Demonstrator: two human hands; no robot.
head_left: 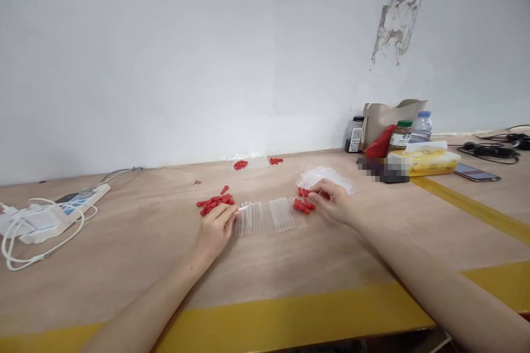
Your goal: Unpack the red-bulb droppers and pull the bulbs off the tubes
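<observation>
A row of thin clear dropper tubes (269,217) lies side by side on the table between my hands. My left hand (216,227) is closed at the row's left end, pinching one clear tube that points right. Beside its fingers is a pile of red rubber bulbs (215,203). On the right, my right hand (333,203) has its fingertips pinched on a red rubber bulb at the edge of a smaller red group (301,206). Its fingers partly hide that bulb. Just behind this hand lies a stack of clear plastic bags (323,176).
Near the wall, more red bulbs (240,165) lie by a clear bag (256,161). A power strip (62,218) with white cables is at left. Bottles, a paper bag (383,118), a tissue pack (430,161) and a phone (476,172) stand or lie at right.
</observation>
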